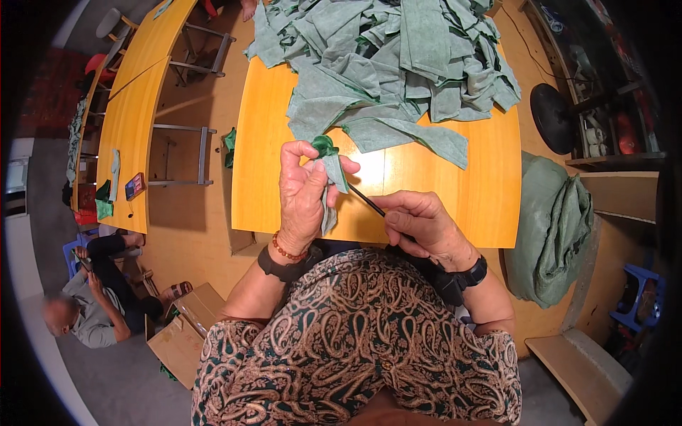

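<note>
- Yellow wood-grain counter, bright light glaring off its surface
- Long yellow table at left, on grey metal legs
- Tan floor between them, grey floor at lower left
- Pale wall near the left rim
- Blue plastic stool at right, below shelving

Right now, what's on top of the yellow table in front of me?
A heap of pale green cloth pieces covers its far part; the tabletop beneath can't be seen.

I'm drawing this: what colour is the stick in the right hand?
The stick in the right hand is black; the head view shows it best.
</note>
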